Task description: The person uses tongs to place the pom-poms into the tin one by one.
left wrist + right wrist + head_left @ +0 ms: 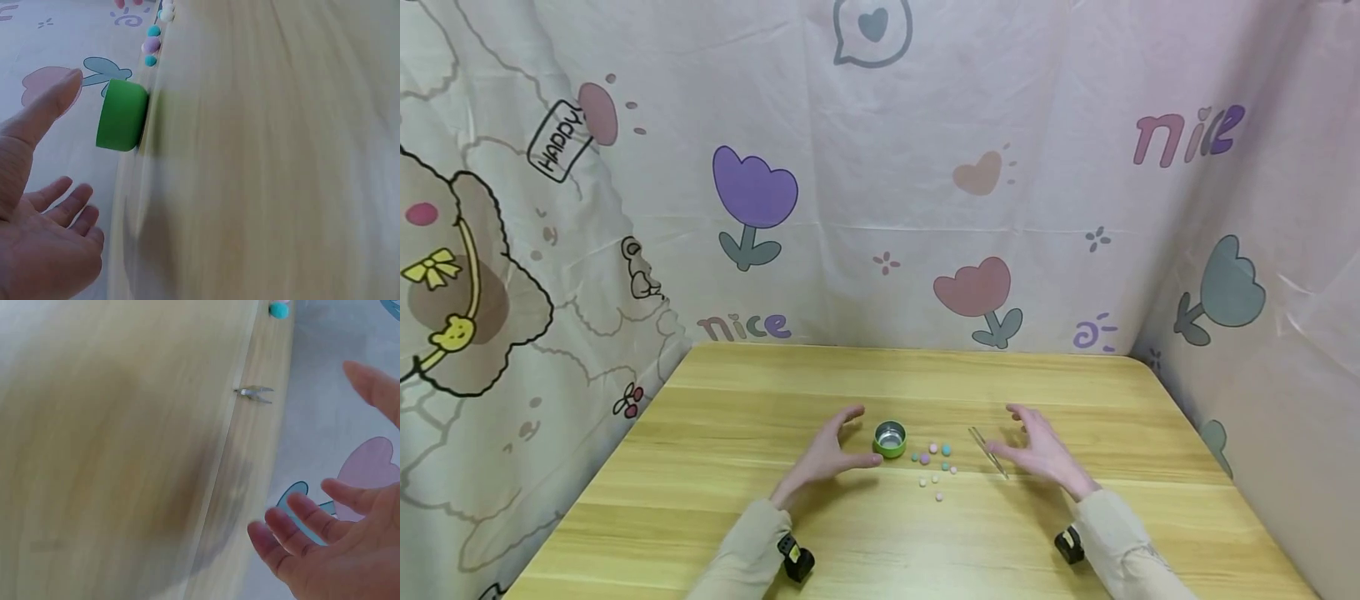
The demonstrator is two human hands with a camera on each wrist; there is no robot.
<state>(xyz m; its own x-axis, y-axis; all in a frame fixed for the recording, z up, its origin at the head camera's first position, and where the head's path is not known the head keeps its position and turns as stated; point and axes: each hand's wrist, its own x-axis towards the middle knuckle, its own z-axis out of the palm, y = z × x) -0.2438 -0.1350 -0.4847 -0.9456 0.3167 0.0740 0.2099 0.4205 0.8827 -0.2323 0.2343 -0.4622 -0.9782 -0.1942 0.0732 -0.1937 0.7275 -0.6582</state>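
Observation:
A small round green tin (890, 440) with a silvery inside stands upright on the table; its green side wall (122, 115) shows in the left wrist view. My left hand (833, 450) hovers beside it on the left, thumb and fingers spread apart around that side, holding nothing. Metal tweezers (988, 452) lie on the wood at the right, their two prongs apart in the right wrist view (255, 394). Close over them is my right hand (1037, 450), fingers spread and holding nothing. Several small pompom-like balls (925, 459) in pink, purple, teal and white lie between tin and tweezers.
The light wooden table (700, 433) is bordered at the back by a hanging printed cloth (865, 283). More of this cloth hangs along the left and right sides. Black wrist cameras (796, 560) sit at both sleeves.

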